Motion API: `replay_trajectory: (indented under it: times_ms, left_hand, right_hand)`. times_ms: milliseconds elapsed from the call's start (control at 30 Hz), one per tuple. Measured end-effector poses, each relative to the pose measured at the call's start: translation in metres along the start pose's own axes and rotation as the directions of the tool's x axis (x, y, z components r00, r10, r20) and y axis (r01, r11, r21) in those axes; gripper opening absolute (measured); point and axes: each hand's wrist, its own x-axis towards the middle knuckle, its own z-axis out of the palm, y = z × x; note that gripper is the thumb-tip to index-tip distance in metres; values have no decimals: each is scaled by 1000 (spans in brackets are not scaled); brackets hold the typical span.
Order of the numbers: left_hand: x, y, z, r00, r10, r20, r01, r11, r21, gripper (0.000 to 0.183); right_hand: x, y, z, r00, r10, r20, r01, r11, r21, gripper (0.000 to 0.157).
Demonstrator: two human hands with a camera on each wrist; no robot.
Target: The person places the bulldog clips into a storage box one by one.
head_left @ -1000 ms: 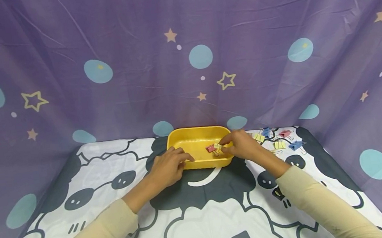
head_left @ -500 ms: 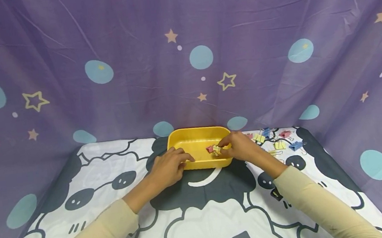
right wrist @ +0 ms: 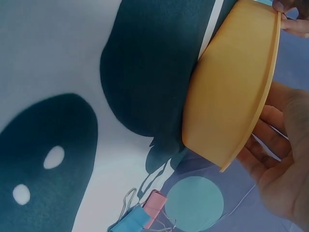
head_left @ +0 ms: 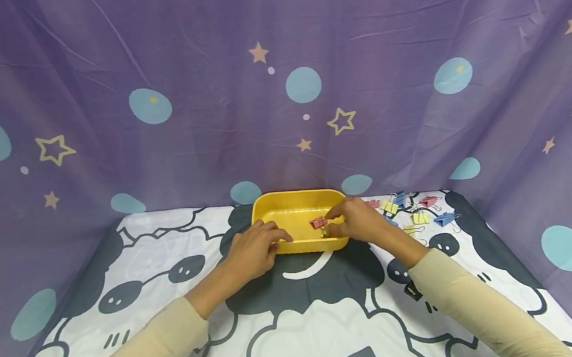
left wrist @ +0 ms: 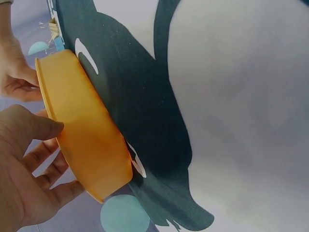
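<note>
My left hand (head_left: 254, 249) holds the left end of a shallow yellow plastic tray (head_left: 299, 246), its thumb on the front rim and its fingers over the side, as the left wrist view also shows. At the tray's right end, my right hand (head_left: 358, 217) reaches over the rim. Inside the tray, a small red binder clip (head_left: 317, 222) lies right by my right fingertips. Finger and thumb pinch a yellow binder clip (head_left: 323, 232), mostly hidden below the red one. In the right wrist view, the tray wall hides those fingertips.
To the tray's right lie several loose binder clips, among them a yellow one (head_left: 420, 218), a blue one (head_left: 445, 218) and a red one (head_left: 429, 201). The table wears a sheep-print cloth (head_left: 313, 328). A purple patterned curtain (head_left: 209, 152) rises behind.
My right fingertips have shifted slightly down and left in the tray, and the yellow clip has sunk from view below the red one. The left hand has stayed on the tray.
</note>
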Motion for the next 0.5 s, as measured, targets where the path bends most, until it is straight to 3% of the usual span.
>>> replay_trajectory:
  times_ms: [300, 500]
  left_hand:
    - [1, 0, 0, 1000, -6, 5, 6, 1000, 0, 36]
    - [0, -1, 1, 1000, -6, 4, 6, 1000, 3, 36]
  right_hand:
    - [-7, 3, -7, 999, 49, 0, -49, 997, 53, 29]
    - [-10, 5, -11, 997, 76, -4, -76, 997, 30, 30]
